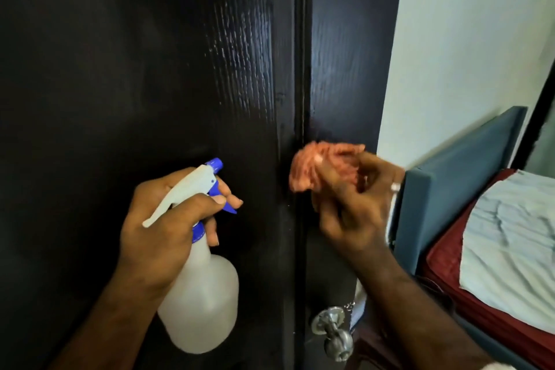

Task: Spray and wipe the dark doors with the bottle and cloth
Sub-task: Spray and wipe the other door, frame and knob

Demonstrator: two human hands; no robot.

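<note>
Motion blur smears the cloth (322, 167) and right hand (348, 204); the spray bottle (199, 300) neck hides behind the left hand (168, 219); bed (507, 249) cut off right.

Dim interior, uneven exposure, single wide-angle head view.
Dark doors (150, 69) nearly black at left; streaky wet glare at upper centre. White wall (468, 39) at upper right is brightest, so light seems to arrive from the right. Right hand (345, 198) and pink cloth (318, 168) motion-blurred; spray bottle (201, 294) sharper. Straight lines bow at right edge.
</note>
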